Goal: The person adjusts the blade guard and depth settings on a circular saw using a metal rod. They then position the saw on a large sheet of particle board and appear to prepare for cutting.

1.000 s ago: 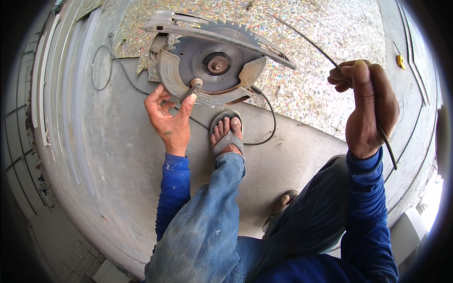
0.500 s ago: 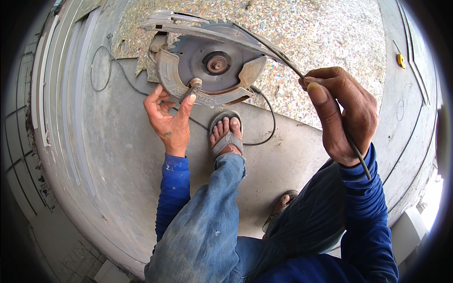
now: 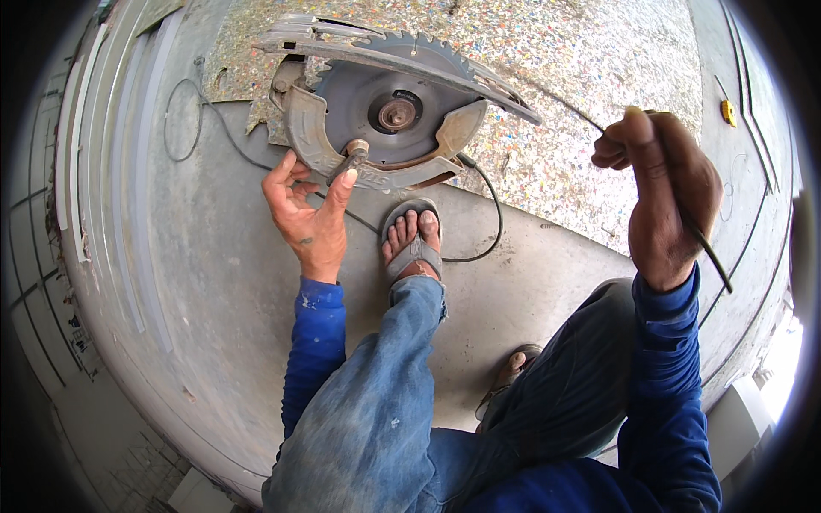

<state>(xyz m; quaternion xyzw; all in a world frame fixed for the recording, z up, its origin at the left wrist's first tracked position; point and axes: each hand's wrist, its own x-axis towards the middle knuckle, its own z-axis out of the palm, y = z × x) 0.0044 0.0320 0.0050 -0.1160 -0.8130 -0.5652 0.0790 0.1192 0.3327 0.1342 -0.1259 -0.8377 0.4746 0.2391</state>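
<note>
A circular saw [image 3: 304,128] lies with its toothed blade [image 3: 363,94] facing up. A worn metal guard curves around the blade's near side. My left hand [image 3: 312,214] is closed at that guard, thumb against its short lever [image 3: 346,162] and fingers beside the rim. My right hand [image 3: 667,184] is closed around a thin dark rod [image 3: 708,252], raised to the right of the saw. One rod end sticks out past my wrist. The other points back toward the saw's base plate [image 3: 428,73], blurred near its tip.
A speckled multicoloured board [image 3: 590,51] lies beneath and beyond the saw. A black cord [image 3: 496,222] loops past my sandalled foot [image 3: 413,239]. Long pale strips [image 3: 128,171] lie at left. A yellow tape measure [image 3: 729,113] and thin dark strips [image 3: 753,103] lie at right.
My right hand has moved right with the rod, drawing its far end away from the blade's teeth. The blade has turned slightly. My left hand stays at the guard lever.
</note>
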